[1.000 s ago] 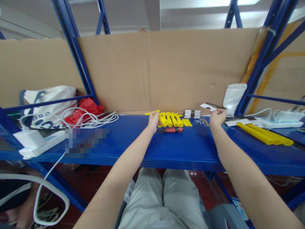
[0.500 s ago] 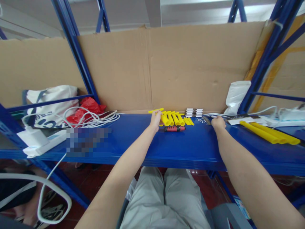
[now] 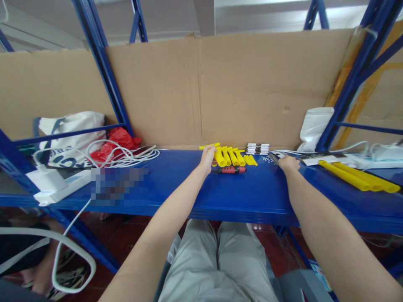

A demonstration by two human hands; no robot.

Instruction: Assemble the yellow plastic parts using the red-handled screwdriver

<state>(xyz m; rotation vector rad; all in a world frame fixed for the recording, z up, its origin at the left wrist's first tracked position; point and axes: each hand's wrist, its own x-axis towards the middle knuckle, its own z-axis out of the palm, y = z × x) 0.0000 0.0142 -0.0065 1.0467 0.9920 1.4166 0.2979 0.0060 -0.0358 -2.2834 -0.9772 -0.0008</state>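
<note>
My left hand [image 3: 208,158] is at the left end of a row of yellow tubes [image 3: 233,157], its fingers closed at a thin yellow strip-like tube [image 3: 204,147]. Just in front of the row lies a red and black handled tool [image 3: 232,170]. My right hand [image 3: 288,162] is closed around a slim dark tool [image 3: 275,159], whose end points left and away from me; its exact kind is hidden by the fingers. Small white bits [image 3: 267,159] are scattered by that end. Thin yellow pieces [image 3: 251,160] and a white banded stack [image 3: 257,149] sit between my hands.
Long yellow tubes [image 3: 359,177] and a white power strip [image 3: 378,160] are at the right. At left are coiled white cables [image 3: 138,157], a red bag [image 3: 121,140] and a charger [image 3: 47,181]. Cardboard [image 3: 252,88] lines the back of the blue shelf [image 3: 245,193].
The dark tool now shows more beyond my right hand's fingers, angled up and left. My left hand and the thin yellow tube have shifted slightly right. The view has moved a little.
</note>
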